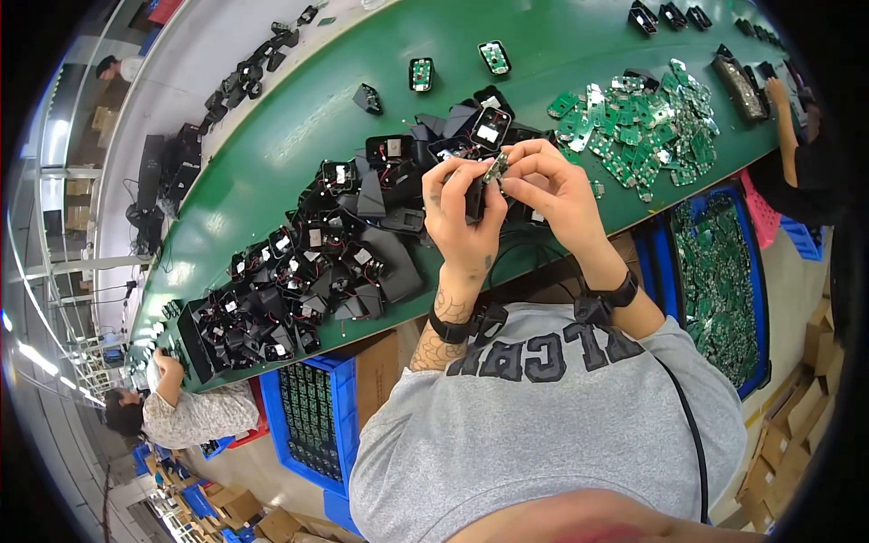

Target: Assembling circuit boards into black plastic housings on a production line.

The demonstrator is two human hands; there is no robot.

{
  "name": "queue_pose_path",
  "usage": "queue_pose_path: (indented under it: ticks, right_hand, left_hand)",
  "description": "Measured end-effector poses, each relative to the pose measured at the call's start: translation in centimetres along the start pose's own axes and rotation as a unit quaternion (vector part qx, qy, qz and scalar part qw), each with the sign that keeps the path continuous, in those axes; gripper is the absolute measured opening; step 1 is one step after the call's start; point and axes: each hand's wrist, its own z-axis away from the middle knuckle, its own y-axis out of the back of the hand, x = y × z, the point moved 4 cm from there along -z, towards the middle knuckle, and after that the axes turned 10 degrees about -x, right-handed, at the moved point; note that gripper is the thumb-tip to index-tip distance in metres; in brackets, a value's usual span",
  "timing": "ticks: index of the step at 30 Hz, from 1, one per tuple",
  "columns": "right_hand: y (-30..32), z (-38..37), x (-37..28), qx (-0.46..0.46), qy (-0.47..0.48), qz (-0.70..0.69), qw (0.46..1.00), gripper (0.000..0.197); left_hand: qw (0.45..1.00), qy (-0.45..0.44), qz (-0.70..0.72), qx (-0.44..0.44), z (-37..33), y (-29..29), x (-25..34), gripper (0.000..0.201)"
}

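My left hand (460, 210) and my right hand (554, 185) meet over the near side of the green table. A small green circuit board (496, 168) sits pinched between the fingertips of both hands. Under my left fingers a black plastic housing (475, 199) shows in part; the hand covers the rest. Just beyond the fingers lies an open black housing with a white part inside (491, 128). To the left spreads a heap of black housings (299, 271) with red wires. On the right is a pile of loose green circuit boards (638, 131).
Two housings fitted with boards (421, 74) (495, 57) stand at the far side of the green table (308, 118). Blue crates (312, 425) and a blue bin of boards (720, 281) flank me below the edge. Other people work at the far left (199, 412) and right (806, 163).
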Motion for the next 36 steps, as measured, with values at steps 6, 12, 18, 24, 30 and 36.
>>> queue_pose_path:
  ticks: [6,12,18,24,30,36]
  right_hand:
    - [0.4,0.1,0.1,-0.001,-0.047,-0.012,0.999,0.006]
    - [0.7,-0.1,-0.1,-0.005,-0.07,-0.049,0.996,0.006]
    - [1.4,-0.1,0.4,-0.014,-0.071,-0.025,0.997,0.005]
    - [1.1,0.1,0.9,-0.006,-0.086,-0.112,0.99,0.019]
    - [0.5,-0.2,-4.7,-0.098,0.187,0.329,0.92,0.044]
    - [1.9,-1.3,-5.1,-0.213,0.23,0.37,0.875,0.036]
  left_hand:
    - [0.999,-0.035,-0.013,-0.015,-0.1,-0.2,-0.1,0.034]
    - [0.998,-0.052,-0.005,-0.026,0.1,-0.6,-0.8,0.035]
    - [0.998,-0.052,-0.021,-0.032,0.1,-0.7,-0.4,0.036]
    - [0.996,-0.067,-0.041,-0.04,0.4,-0.3,0.3,0.035]
    - [0.941,0.227,0.247,-0.049,1.5,0.4,-1.4,0.036]
    - [0.802,0.37,0.444,-0.154,1.1,-0.3,-0.8,0.036]
